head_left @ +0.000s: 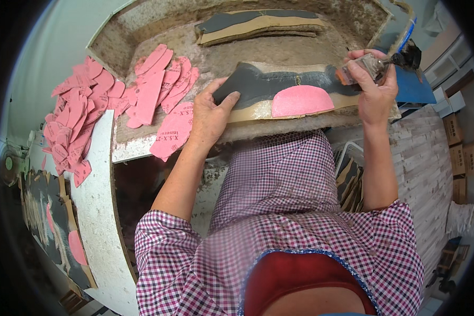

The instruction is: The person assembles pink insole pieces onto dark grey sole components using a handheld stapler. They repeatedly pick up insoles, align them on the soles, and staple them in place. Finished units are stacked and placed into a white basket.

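A dark grey and tan shoe-upper piece (266,79) lies near the front edge of the worktable. On its near edge, right of centre, sits a half-round pink insert (303,101). A wet-looking, shiny patch shows on the tan band left of the insert. My left hand (210,113) grips the piece's left end, thumb on top and the other fingers partly hidden. My right hand (378,92) is closed around a spray gun (371,67) with a clear, stained body, held over the right end of the piece.
Several upper pieces (263,31) are stacked at the back of the grimy, walled table (168,39). Loose pink inserts (73,121) are heaped at the left. A blue hose (408,32) hangs at the right. Other upper pieces (52,221) lie at the lower left; cartons (461,158) stand far right.
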Available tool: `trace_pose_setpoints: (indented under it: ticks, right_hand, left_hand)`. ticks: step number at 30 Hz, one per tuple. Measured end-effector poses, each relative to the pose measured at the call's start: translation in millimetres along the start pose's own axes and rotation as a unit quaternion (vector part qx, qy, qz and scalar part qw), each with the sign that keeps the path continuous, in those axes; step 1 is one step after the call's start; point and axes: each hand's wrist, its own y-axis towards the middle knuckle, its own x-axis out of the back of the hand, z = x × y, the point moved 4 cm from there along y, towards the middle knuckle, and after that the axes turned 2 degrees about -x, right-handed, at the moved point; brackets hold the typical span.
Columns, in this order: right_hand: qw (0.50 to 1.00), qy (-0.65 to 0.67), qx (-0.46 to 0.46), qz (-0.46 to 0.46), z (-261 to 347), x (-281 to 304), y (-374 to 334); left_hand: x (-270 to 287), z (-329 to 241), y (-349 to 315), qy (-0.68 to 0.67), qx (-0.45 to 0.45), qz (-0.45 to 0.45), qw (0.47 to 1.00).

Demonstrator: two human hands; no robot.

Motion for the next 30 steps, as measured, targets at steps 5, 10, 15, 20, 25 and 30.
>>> trace_pose_setpoints:
  ticks: [5,10,15,20,25,30]
  right_hand:
    - [0.99,0.129,-0.026,0.044,-5,-47,-21]
    - [0.983,0.173,0.001,0.067,2,-75,-30]
    - [0.99,0.138,-0.001,0.019,-3,-22,-24]
    - [0.975,0.222,0.032,0.0,14,31,-17]
    - [0.959,0.278,0.062,-0.001,38,47,-14]
    - [0.949,0.305,0.069,0.034,48,50,-17]
  left_hand:
    - [2,1,2,0.003,-0.014,0.011,1.0]
    - [0,-4,-1,-0.021,-0.012,0.0,1.0]
    - [2,1,2,-0.004,-0.027,0.001,1.0]
    - [2,-23,9,0.028,-0.088,-0.02,0.996]
    - [-32,-118,35,0.069,-0.256,-0.008,0.964]
    - [-74,-139,34,0.205,-0.466,0.145,0.848]
